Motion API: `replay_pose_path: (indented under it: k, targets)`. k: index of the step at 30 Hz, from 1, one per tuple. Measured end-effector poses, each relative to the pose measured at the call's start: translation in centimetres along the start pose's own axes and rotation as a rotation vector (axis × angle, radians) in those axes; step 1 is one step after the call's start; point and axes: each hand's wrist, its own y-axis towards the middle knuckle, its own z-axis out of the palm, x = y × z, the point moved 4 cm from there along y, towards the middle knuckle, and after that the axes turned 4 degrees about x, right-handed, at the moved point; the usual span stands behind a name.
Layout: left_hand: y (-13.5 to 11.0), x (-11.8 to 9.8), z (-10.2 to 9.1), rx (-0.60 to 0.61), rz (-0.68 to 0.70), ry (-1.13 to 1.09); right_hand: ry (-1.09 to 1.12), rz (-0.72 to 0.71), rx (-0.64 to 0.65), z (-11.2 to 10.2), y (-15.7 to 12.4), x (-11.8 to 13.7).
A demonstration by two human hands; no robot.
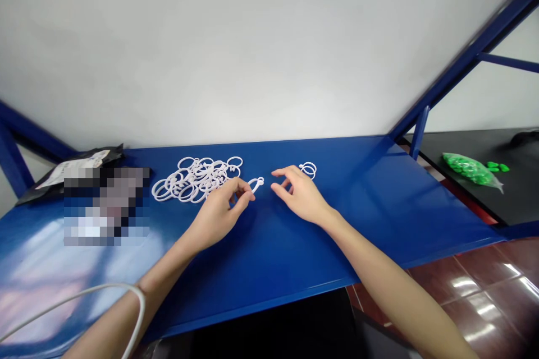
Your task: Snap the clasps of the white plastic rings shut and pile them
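1. The left hand [227, 210] pinches a white ring [260, 181] between thumb and fingers above the counter [269, 258]; the grip on one edge seems to leave its small knobbed end free, facing the other hand.
2. The right hand [302, 193] is spread, thumb and fingers parted with nothing between them, the gap turned toward that knobbed end, presumably for easy reach.
3. A pile [210, 175] of similar rings lies just beyond and beside the left hand, probably heaped there to be near it.
4. More rings [315, 170] lie just beyond the right hand, well apart from the pile, perhaps to keep the two lots from mixing; the hand partly covers them, so I cannot be sure of their number.
5. A black packet [80, 168] sits at the counter's left end, out of the hands' way.
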Motion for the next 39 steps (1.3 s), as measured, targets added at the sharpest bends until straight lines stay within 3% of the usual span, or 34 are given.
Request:
replay_pose_path:
  k: [5, 9, 14, 21, 30, 39]
  targets:
    - [-0.4, -0.5, 0.0, 0.035, -0.096, -0.556, 0.435, -0.053, 0.015, 1.8, -0.4, 1.5]
    - [-0.3, -0.6, 0.7, 0.055, -0.113, -0.712, 0.607, -0.008, -0.005, 2.3, -0.6, 1.6]
    - [-0.5, -0.6, 1.1, 0.029, -0.111, -0.552, 0.586, 0.022, -0.014, 2.3, -0.7, 1.5]
    - [-0.7, -0.5, 1.0, -0.065, -0.072, -0.29, 0.379, -0.077, -0.034, 1.6, -1.0, 2.6]
    - [-0.7, -0.2, 1.1, -0.063, -0.029, -0.188, 0.164, -0.186, -0.015, 1.5, -1.6, 3.0]
    - [-0.8, -0.2, 0.8, -0.042, -0.021, -0.222, 0.167, -0.262, 0.036, 1.3, -1.7, 3.0]
